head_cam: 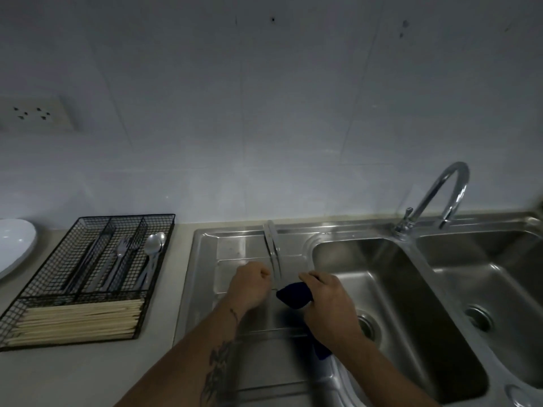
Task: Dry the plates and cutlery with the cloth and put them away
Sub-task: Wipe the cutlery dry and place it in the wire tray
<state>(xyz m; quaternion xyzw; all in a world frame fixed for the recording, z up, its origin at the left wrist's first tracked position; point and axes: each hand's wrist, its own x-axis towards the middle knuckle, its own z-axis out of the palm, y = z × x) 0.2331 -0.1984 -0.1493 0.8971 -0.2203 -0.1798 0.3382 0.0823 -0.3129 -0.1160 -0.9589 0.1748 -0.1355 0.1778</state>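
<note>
over the draining board [252, 312] the left hand [249, 289] pinches a blurred knife [272, 248], blade away, so the right hand [329, 301], gripping the dark blue cloth [293, 295], can wipe it; the wire cutlery tray [88, 277] waits left.

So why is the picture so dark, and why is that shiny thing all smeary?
Head view: the kitchen is dimly lit, so all looks grey; the piece of cutlery in the left hand is streaked by motion blur; the dark cloth in the right hand loses detail; the tap catches glare; the wide lens bends the edges.
</note>
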